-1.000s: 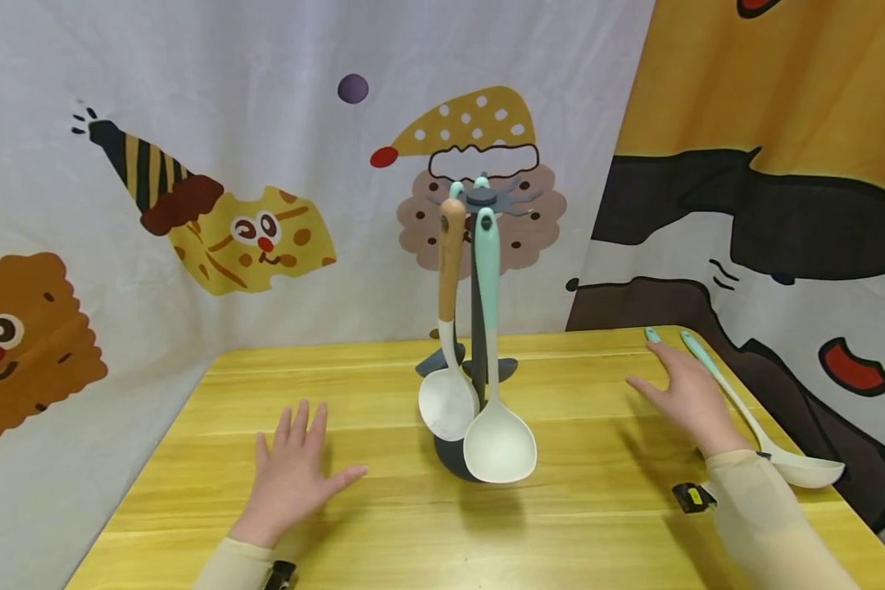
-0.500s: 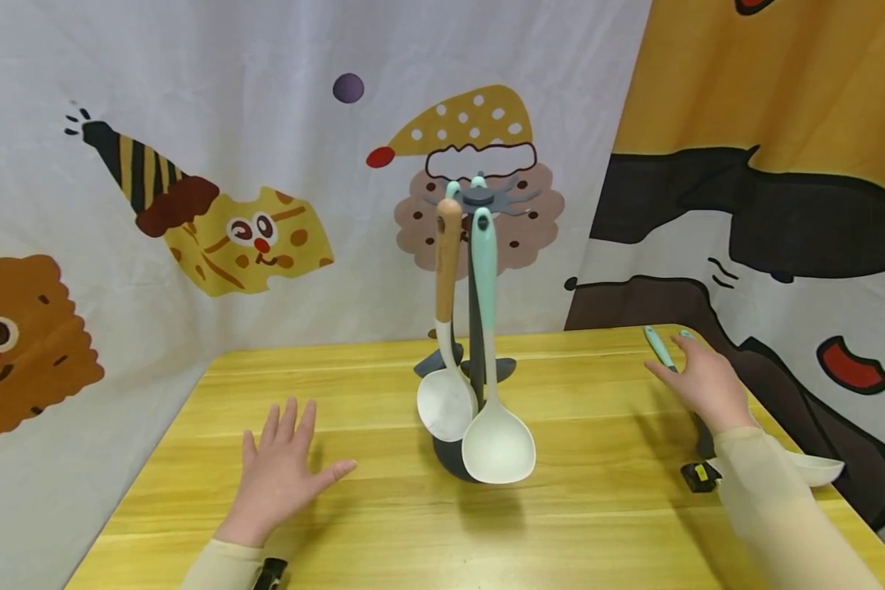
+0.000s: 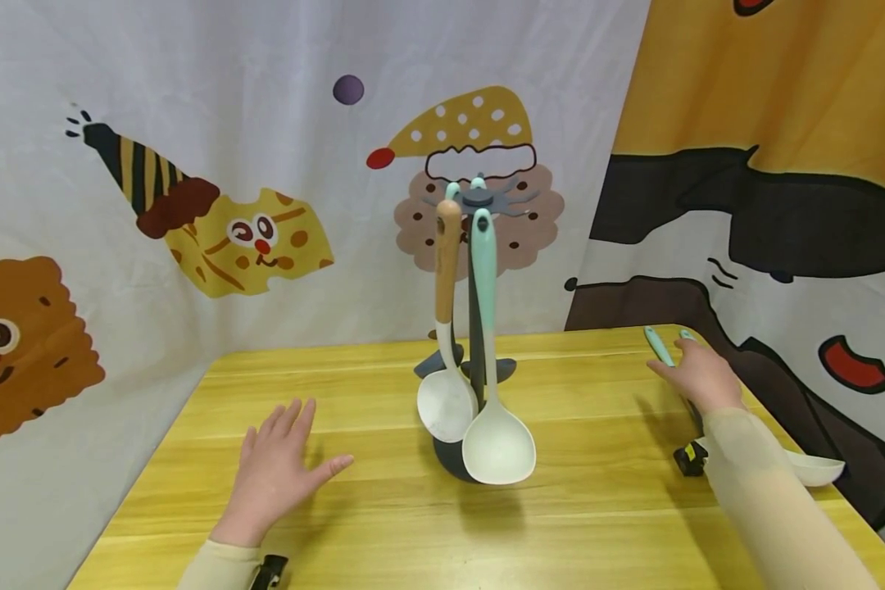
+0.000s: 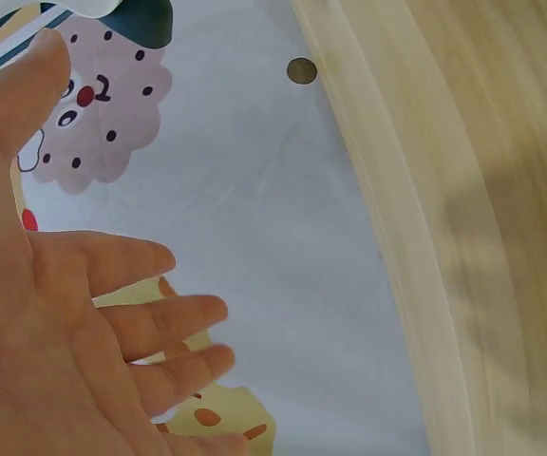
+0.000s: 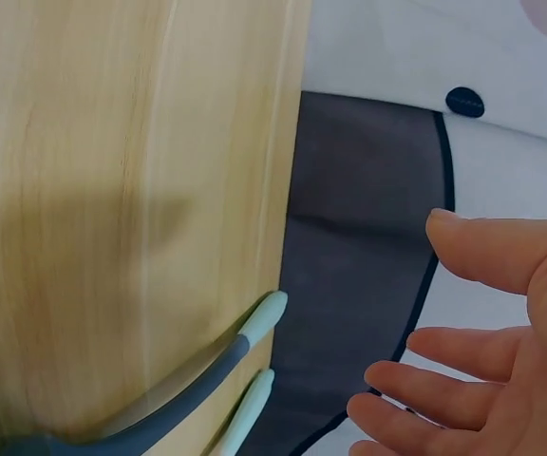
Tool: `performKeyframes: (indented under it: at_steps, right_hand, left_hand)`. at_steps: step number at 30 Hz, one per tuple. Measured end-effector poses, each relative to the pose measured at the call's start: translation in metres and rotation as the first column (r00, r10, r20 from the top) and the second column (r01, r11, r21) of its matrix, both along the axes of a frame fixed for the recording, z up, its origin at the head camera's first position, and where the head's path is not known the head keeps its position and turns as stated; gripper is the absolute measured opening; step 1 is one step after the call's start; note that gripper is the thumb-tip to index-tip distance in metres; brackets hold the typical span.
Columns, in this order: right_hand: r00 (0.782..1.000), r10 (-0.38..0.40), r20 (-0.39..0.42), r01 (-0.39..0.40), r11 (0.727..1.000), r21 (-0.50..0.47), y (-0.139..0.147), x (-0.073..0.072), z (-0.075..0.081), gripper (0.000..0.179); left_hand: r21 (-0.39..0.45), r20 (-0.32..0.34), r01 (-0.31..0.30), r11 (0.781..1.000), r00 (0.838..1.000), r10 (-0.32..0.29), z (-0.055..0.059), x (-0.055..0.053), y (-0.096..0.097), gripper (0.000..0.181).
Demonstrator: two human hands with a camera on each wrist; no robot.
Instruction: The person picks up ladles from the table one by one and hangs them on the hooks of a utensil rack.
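Note:
My left hand point(image 3: 276, 475) hovers over the left half of the table, fingers spread and straight, touching nothing. My right hand point(image 3: 704, 377) is above the right edge of the table, fingers extended, with nothing in it. Below it lie a dark grey utensil with a mint handle end point(image 3: 658, 344) and a white ladle point(image 3: 814, 469) with a mint handle, both partly covered by the hand and sleeve. In the right wrist view the dark utensil point(image 5: 188, 399) and the other mint handle point(image 5: 247, 413) sit apart from the fingers; the dark one's head is out of sight.
Mid-table stands a grey utensil rack point(image 3: 478, 198) with radiating hooks. From it hang a wooden-handled white utensil point(image 3: 447, 262), a mint-handled white ladle point(image 3: 498, 447) and darker utensils behind. A cartoon-printed curtain point(image 3: 288, 65) backs the wooden table point(image 3: 383, 533).
My right hand has moved to the right, over the lying utensils, covering more of the ladle's handle. My left hand has shifted slightly to the left. The hanging utensils stay put.

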State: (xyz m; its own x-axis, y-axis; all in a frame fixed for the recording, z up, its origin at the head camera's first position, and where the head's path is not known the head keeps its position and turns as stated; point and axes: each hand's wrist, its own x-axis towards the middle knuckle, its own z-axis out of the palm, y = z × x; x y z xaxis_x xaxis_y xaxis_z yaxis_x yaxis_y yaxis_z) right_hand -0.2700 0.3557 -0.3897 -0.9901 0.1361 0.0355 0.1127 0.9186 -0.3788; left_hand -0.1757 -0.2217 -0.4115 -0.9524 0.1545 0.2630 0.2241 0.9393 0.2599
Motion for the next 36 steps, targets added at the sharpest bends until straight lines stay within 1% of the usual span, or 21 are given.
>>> performKeyframes:
  at_steps: [3,6,9,12,17,20,22,28,36]
  right_hand:
    - [0.999,-0.022,0.030,0.022,1.000,0.005,0.002,-0.004,0.000,0.084]
    - [0.995,-0.048,0.090,0.047,0.999,0.013,0.004,-0.007,0.000,0.087]
    - [0.988,-0.061,0.140,0.059,0.998,0.024,0.006,-0.009,0.000,0.085]
    - [0.986,-0.057,0.156,0.053,0.998,0.030,0.006,-0.009,-0.002,0.073]
    - [0.981,-0.074,0.180,0.070,0.997,0.029,0.007,-0.007,-0.004,0.047]
    - [0.971,-0.092,0.220,0.087,0.996,0.031,0.007,-0.008,-0.005,0.040]
    - [0.965,-0.100,0.243,0.093,0.995,0.040,0.007,-0.009,-0.006,0.041]
    - [0.953,-0.108,0.282,0.093,0.993,0.066,0.007,-0.013,-0.009,0.056]
    - [0.937,-0.106,0.334,0.082,0.993,0.086,0.004,-0.013,-0.009,0.055]
  left_hand:
    - [0.008,-0.008,0.013,1.000,1.000,-0.013,0.001,0.000,0.000,0.097]
    - [0.010,-0.011,0.020,1.000,1.000,-0.019,0.001,0.000,0.000,0.095]
    - [0.018,-0.014,0.024,1.000,1.000,-0.024,0.000,-0.001,0.000,0.095]
    - [0.024,-0.032,0.029,0.999,0.999,-0.028,-0.001,-0.001,0.000,0.093]
    - [0.044,-0.062,0.027,0.999,0.998,-0.024,-0.001,-0.002,0.001,0.089]
    - [0.061,-0.076,0.031,0.998,0.997,-0.027,0.000,-0.002,0.003,0.086]
    - [0.072,-0.089,0.039,0.997,0.995,-0.033,0.001,-0.003,0.005,0.084]
    - [0.087,-0.134,0.057,0.995,0.990,-0.045,-0.002,-0.004,0.009,0.080]
    - [0.129,-0.191,0.080,0.988,0.980,-0.054,-0.007,-0.005,0.015,0.077]
